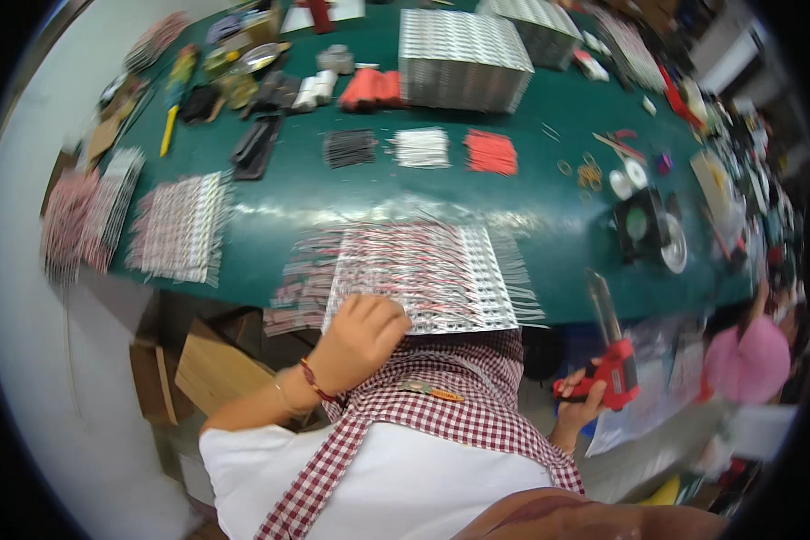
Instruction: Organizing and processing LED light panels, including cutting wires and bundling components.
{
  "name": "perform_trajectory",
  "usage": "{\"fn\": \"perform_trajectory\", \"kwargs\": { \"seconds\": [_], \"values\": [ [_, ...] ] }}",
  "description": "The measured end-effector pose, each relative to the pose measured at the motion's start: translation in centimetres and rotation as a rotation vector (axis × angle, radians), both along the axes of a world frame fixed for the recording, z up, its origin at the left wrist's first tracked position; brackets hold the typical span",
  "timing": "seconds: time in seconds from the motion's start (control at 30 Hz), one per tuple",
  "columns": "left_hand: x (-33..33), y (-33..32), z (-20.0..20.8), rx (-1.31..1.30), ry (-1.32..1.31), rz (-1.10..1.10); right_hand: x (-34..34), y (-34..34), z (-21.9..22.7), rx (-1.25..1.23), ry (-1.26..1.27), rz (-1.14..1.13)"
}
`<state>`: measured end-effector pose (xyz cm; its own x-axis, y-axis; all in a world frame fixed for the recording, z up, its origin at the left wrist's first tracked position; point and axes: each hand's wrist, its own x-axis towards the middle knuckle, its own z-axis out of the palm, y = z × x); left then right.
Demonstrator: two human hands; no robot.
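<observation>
Red gun-shaped tool [621, 371] in right hand [583, 396] (silver barrel [606, 306] beyond)

It's bright in here, and white light makes shiny patches on the green bench [274, 214]. The wires [405, 270] look blurry. Everything bends near the sides, and the corners go black.

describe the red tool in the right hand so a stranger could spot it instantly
Find the big green table, then its near edge to the right of the checked apron. There, the right hand grips the red tool. A long greyish tube sets it apart from the rounded pink object farther right.
</observation>
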<state>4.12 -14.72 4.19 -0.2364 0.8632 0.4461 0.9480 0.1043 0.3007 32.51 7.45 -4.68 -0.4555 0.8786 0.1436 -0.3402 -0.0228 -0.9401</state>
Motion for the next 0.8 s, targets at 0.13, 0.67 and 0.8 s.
{"fn": "perform_trajectory", "kwargs": {
  "seconds": [0.13,0.67,0.8],
  "values": [
    [-4.8,-2.5,6.7,0.209,0.047,0.251,-0.6,1.6,1.6,0.032,0.066,-0.095],
    [-25.6,-30.3,-5.4,0.151,0.455,0.839,-4.8,0.4,6.3,0.06,-0.043,-0.118],
    [-23.3,-29.0,-10.3,0.308,0.309,0.962,-3.7,1.2,6.6,0.114,-0.039,-0.179]
  ]
}}
